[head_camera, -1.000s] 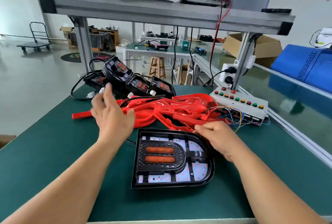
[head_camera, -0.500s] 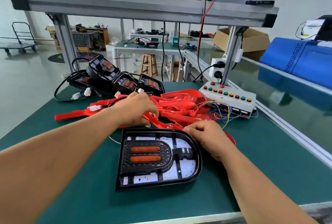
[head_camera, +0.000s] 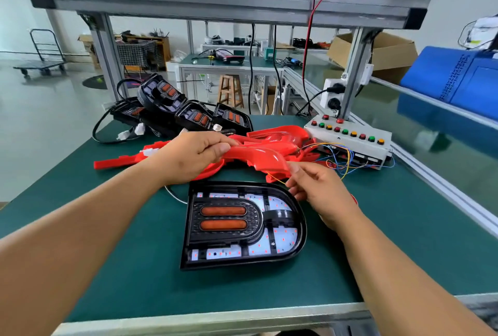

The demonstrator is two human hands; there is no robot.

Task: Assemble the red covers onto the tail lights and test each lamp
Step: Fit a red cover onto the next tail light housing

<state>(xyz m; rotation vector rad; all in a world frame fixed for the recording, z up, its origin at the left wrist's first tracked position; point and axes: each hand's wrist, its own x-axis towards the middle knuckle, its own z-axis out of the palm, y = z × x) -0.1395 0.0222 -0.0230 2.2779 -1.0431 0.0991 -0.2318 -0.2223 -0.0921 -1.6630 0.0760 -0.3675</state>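
While the left hand point(head_camera: 194, 155) grips a red cover point(head_camera: 258, 153), the half-curled right hand point(head_camera: 320, 190) at its end, hold unclear, the 6 o'clock tail light point(head_camera: 242, 224) lies uncovered.

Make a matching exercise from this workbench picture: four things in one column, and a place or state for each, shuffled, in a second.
Column one
1. red cover
2. uncovered tail light
3. button box
4. pile of black tail lights

Column two
A. rear left of the mat
B. gripped by the left hand
C. flat on the mat, nearest the person
D. right rear, beside the aluminium post

Pairs: 1-B, 2-C, 3-D, 4-A
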